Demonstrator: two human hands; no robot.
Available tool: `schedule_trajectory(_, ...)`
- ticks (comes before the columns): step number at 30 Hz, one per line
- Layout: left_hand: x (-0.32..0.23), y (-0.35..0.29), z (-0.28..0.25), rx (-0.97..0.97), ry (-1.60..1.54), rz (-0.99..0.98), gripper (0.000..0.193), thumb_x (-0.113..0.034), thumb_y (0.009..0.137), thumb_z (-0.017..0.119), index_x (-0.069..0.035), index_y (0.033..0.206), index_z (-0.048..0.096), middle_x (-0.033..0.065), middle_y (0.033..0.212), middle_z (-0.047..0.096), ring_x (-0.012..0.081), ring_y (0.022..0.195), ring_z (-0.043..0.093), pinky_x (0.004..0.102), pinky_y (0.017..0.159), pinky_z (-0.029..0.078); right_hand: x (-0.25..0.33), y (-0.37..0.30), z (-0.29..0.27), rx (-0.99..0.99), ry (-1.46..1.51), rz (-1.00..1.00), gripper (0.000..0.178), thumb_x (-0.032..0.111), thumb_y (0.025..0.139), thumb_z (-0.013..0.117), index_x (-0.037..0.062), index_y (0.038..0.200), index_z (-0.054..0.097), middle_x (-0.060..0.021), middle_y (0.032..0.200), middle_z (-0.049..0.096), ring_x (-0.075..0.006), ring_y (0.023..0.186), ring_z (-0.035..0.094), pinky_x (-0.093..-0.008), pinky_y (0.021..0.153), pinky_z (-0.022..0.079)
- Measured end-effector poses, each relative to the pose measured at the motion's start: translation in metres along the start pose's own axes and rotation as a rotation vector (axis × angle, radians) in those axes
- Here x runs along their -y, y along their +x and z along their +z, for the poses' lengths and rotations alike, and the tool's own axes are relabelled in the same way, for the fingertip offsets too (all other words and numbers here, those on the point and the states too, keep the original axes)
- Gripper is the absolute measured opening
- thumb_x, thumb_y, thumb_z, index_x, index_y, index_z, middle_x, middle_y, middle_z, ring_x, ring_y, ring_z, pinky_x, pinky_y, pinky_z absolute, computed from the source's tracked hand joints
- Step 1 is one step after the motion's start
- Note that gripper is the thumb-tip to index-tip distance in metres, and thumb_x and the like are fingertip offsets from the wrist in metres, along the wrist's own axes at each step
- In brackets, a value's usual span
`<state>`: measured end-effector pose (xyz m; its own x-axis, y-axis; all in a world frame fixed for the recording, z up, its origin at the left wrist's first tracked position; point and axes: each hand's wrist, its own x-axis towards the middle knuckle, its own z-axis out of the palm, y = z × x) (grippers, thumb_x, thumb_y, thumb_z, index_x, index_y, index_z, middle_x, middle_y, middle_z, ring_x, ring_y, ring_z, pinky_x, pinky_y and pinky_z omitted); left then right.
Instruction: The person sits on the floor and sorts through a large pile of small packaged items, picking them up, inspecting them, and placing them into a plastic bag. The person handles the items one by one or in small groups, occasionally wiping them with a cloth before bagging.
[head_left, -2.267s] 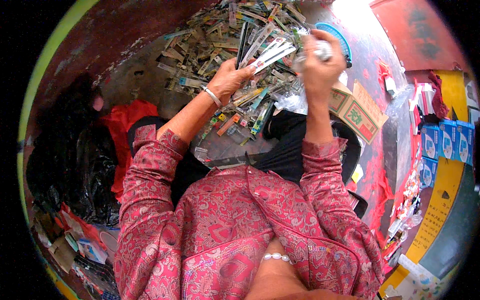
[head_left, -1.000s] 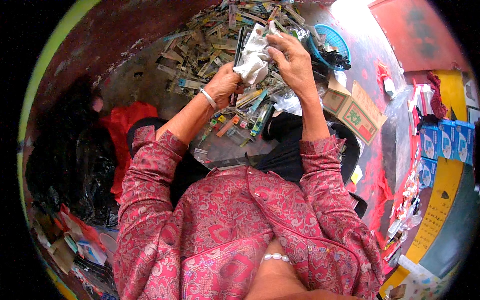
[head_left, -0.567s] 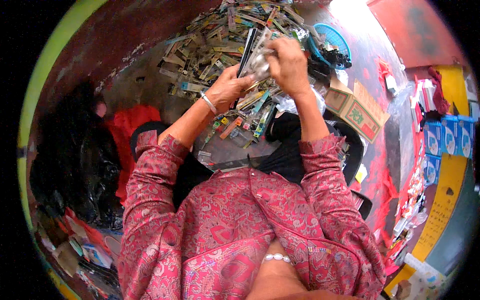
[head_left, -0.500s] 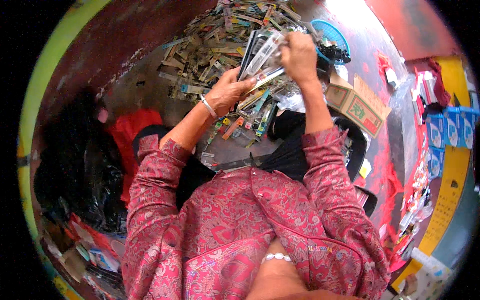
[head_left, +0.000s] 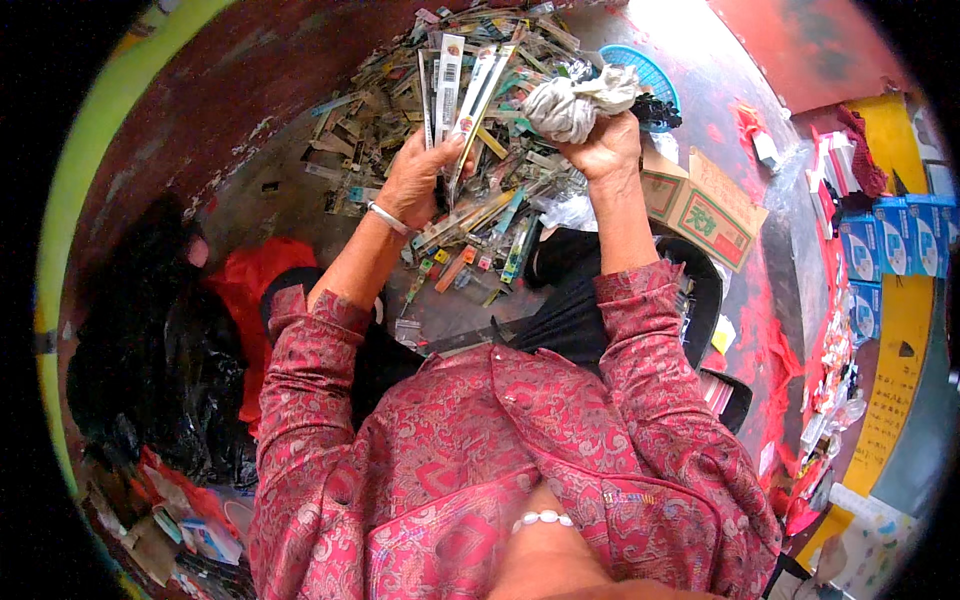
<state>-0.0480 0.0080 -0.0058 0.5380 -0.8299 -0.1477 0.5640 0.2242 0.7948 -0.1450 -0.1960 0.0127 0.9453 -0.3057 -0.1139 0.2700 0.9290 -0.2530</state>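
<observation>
Fingers of the left hand (head_left: 415, 172) are folded round the lower ends of some flat strips (head_left: 447, 85), the thumb laid across the front. Those of the right hand (head_left: 608, 150) are curled under a crumpled grey cloth (head_left: 565, 108), keeping it bunched near the strips but clear of them. From where I stand I can't count the strips: they overlap, and their bottoms vanish into the left palm. Folds of cloth cover most of the right fingertips, so how hard they pinch I couldn't say. It also blocks part of a blue basket (head_left: 672, 82) behind; a dark tangle (head_left: 660, 112) at the near rim is hard to make out.

Below and beyond the hands, a heap of slim packets (head_left: 350, 128) spreads over the floor (head_left: 290, 165), too jumbled to tell one from another and partly hidden by the left hand's bundle. Clear plastic (head_left: 570, 213) lies beside the right wrist, and an open cardboard box (head_left: 715, 220) sits just right of that forearm. Black plastic (head_left: 160, 350) is piled well off to the left.

Both forearms reach forward out of patterned sleeves (head_left: 640, 310); the left, with a bracelet (head_left: 390, 218), slants inward, while the right rises nearly straight. The strips fan upward, away from the body.
</observation>
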Motion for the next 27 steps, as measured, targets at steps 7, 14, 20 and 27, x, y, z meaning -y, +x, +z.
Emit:
schedule_trajectory(7,0.002,0.0,0.003,-0.048,-0.014,-0.021,0.027,-0.01,0.078,0.056,-0.004,0.103,0.047,0.0021,0.079,0.052,0.011,0.064,0.051,0.0225,0.058,0.044,-0.034,0.003,0.005,-0.277,-0.462,-0.182,0.017,0.018,0.079,0.048,0.006,0.089,0.056,-0.0062,0.083,0.059,-0.0192,0.073,0.058,-0.0351,0.066,0.049)
schedule_trajectory(14,0.012,0.002,0.007,-0.013,0.309,0.112,0.03,-0.012,0.079,0.055,-0.005,0.106,0.045,0.0034,0.089,0.053,0.0098,0.066,0.051,0.0234,0.057,0.045,-0.041,-0.009,0.037,-0.198,-0.898,-0.497,0.026,0.017,0.079,0.053,-0.0016,0.097,0.052,-0.008,0.079,0.06,-0.0123,0.068,0.057,-0.0229,0.062,0.046)
schedule_trajectory(20,0.014,-0.003,0.019,0.049,0.47,0.153,0.029,-0.014,0.08,0.054,-0.004,0.107,0.046,0.0013,0.083,0.053,0.007,0.064,0.048,0.0217,0.056,0.042,-0.047,-0.002,0.033,-0.184,-1.339,-0.415,0.038,0.009,0.069,0.063,-0.004,0.103,0.053,-0.0047,0.07,0.059,-0.0065,0.061,0.051,-0.0196,0.054,0.04)
schedule_trajectory(27,0.0,-0.004,0.012,0.204,0.197,-0.08,0.035,-0.011,0.071,0.061,-0.002,0.103,0.05,0.002,0.088,0.055,0.0094,0.077,0.051,0.0238,0.071,0.042,-0.028,-0.011,0.034,-0.117,-1.307,-0.382,0.036,0.001,0.07,0.057,-0.0005,0.105,0.054,-0.0035,0.071,0.058,-0.0052,0.061,0.05,-0.0184,0.055,0.041)
